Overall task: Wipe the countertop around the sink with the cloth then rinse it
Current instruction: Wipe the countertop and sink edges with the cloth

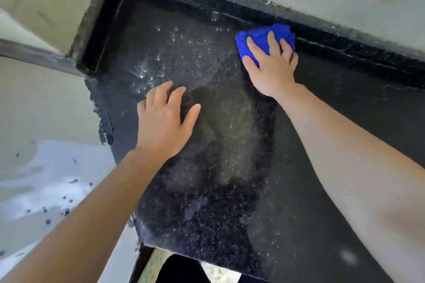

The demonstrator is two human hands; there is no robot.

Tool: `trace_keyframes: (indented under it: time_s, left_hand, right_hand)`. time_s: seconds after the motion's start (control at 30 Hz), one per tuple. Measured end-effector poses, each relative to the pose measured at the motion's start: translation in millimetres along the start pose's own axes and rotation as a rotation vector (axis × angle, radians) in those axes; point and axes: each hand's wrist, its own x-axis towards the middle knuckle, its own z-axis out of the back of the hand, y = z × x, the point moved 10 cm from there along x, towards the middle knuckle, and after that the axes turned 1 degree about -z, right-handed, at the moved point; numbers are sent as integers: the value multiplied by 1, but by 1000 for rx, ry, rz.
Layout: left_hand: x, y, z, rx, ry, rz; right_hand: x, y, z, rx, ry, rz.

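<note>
Two hands work over the black tabletop [345, 122]: your right hand [272, 69] presses the bunched blue cloth [262, 39] with spread fingers at one o'clock, against the raised back edge [345, 46], while your left hand [164, 119] is spread and empty near centre. Droplets [161, 53] lie at ten o'clock from the cloth, so the next stroke likely runs leftward.

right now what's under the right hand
A bunched blue cloth lies under the right hand, pressed on the black countertop. The cloth's middle and the counter beneath it are covered.
</note>
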Motion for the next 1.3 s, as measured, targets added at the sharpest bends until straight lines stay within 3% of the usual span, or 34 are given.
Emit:
trace_keyframes:
  time_s: [0.1,0.23,0.43,0.63,0.77,1.0,1.3]
  left_hand:
    - [-19,59,13,62,-16,105]
    - [-45,120,33,122,-106,243]
    - [-50,156,32,111,-128,376]
    - [-49,160,25,81,-146,366]
    - [-47,162,21,125,-102,361]
    - [-46,162,22,149,-95,361]
    - [-44,162,23,151,-86,374]
  right_hand:
    - [20,86,-9,25,8,79]
    - [14,178,-26,0,68,322]
    - [-6,148,-22,-60,-23,450]
    - [-4,103,-14,-29,-105,312]
    - [25,147,-14,35,-108,292]
    - [65,291,-27,20,-29,438]
    - [47,260,-21,65,8,596]
